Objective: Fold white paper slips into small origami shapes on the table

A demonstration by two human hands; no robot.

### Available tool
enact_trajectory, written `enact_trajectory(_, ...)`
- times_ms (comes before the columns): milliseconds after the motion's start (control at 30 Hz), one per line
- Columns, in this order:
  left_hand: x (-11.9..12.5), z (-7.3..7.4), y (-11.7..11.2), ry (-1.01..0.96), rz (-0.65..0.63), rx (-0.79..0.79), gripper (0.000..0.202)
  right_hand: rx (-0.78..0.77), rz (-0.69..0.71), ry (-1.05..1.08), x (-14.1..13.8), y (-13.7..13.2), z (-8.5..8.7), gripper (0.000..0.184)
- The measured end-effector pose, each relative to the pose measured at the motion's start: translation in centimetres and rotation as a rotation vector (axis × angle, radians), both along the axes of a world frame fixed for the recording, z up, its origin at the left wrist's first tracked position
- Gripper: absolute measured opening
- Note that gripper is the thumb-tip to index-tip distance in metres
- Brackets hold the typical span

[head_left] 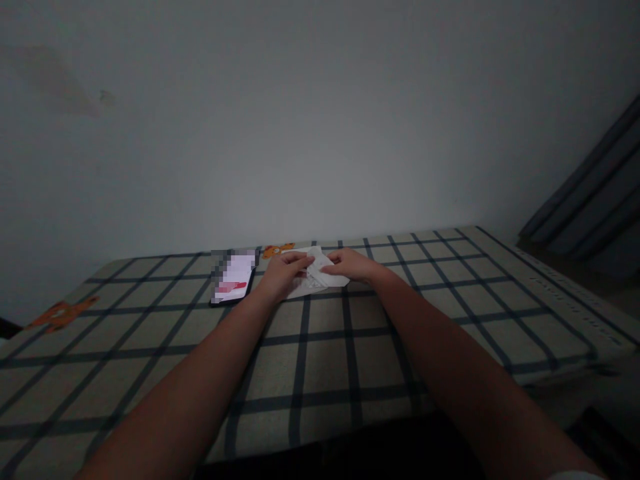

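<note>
Forearms (440, 333) are pointing toward twelve o'clock, left hand (281, 270) and right hand (353, 266) both pinching white paper (319, 268), a phone (236, 275) lying at their nine o'clock.

Cloth-covered table (325, 363), dark grid on pale; lit phone (236, 275) lying left of white paper (315, 275).

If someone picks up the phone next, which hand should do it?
Probably the left hand: it is nearer the phone, which lies to its left on the checked cloth. The right hand is farther away. Both are holding white paper, so the left would likely need to let go first.
</note>
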State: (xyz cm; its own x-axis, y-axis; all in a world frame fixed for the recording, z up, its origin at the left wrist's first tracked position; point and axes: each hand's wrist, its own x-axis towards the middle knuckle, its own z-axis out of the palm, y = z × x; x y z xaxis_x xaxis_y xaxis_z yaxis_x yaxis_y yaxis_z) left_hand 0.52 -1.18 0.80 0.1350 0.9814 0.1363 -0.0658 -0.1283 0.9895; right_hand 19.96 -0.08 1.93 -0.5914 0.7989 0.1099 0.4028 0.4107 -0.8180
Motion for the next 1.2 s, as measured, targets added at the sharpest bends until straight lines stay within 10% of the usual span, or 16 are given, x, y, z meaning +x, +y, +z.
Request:
enact_trajectory(500, -0.2, 0.5, 0.0, 0.015, -0.024, 0.051, 0.033, 0.099, -0.131, 0.104, -0.2, -0.2, 0.0, 0.034)
enact_trajectory(733, -0.1, -0.4, -0.3, 0.397, -0.096, 0.053, 0.027, 0.248, -0.194, 0.107, -0.5, -0.2, 0.1, 0.031)
enact_trajectory(1200, -0.1, -1.7, 0.8, 0.099, -0.062, -0.026, 0.035, 0.693, -0.166, -0.004, -0.7, 0.2, -0.8, 0.042)
